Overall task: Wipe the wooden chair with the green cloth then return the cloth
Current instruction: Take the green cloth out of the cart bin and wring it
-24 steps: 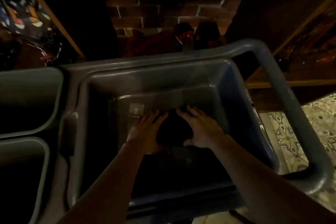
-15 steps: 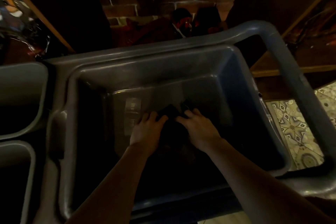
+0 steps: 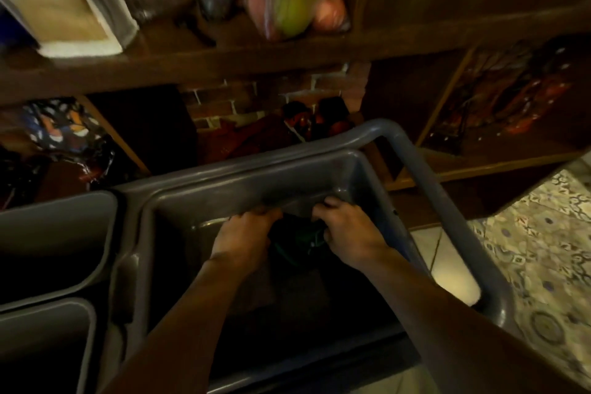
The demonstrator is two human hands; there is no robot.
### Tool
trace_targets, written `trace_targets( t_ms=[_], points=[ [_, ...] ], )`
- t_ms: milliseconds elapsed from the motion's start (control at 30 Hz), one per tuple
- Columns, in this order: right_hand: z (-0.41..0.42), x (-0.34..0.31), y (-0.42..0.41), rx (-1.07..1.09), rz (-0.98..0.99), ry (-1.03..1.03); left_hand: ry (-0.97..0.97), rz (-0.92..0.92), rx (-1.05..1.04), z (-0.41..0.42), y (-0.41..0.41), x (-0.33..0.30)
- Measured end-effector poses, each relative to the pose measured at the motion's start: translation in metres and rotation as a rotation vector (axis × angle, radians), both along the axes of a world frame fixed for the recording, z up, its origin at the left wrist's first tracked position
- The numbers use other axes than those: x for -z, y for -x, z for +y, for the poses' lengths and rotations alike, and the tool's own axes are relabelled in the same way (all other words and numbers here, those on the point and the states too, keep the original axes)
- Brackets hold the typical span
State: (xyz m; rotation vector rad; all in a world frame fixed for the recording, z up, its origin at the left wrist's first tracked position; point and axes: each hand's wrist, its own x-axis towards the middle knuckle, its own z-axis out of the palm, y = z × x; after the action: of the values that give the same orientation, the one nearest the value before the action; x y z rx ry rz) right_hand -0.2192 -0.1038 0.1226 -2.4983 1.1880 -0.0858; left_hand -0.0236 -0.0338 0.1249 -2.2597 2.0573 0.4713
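A dark green cloth (image 3: pixel 295 238) hangs bunched between my two hands inside a deep grey plastic tub (image 3: pixel 243 182) of a cart. My left hand (image 3: pixel 244 235) grips the cloth's left side with curled fingers. My right hand (image 3: pixel 347 230) holds its right side, fingers closed on the fabric. Most of the cloth is dark and partly hidden by my hands. The wooden chair is not in view.
Two smaller grey bins (image 3: pixel 54 243) sit to the left in the cart. The cart's grey handle bar (image 3: pixel 447 201) curves round on the right. A dark wooden shelf (image 3: pixel 256 54) with bags and boxes stands behind, over a brick wall. Patterned floor tiles (image 3: pixel 537 249) lie at right.
Both hands have closed on the cloth and lifted it off the tub's bottom toward the far wall. The view has tilted up, showing the shelf above.
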Motion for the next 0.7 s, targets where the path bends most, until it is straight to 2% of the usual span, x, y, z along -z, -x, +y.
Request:
trace_targets(
  t_ms=[300,467,700],
  points=[
    [-0.007,-0.151,0.019,0.001,-0.146,0.246,0.275,-0.137,0.039,-0.014,0.013,-0.155],
    [-0.003,-0.232,0.030,0.038,-0.218,0.380,0.445,-0.150,0.113,-0.022,0.014,-0.234],
    [0.009,-0.311,0.047,0.144,-0.181,0.565,0.613,-0.089,0.241,-0.031,0.022,-0.307]
  ],
)
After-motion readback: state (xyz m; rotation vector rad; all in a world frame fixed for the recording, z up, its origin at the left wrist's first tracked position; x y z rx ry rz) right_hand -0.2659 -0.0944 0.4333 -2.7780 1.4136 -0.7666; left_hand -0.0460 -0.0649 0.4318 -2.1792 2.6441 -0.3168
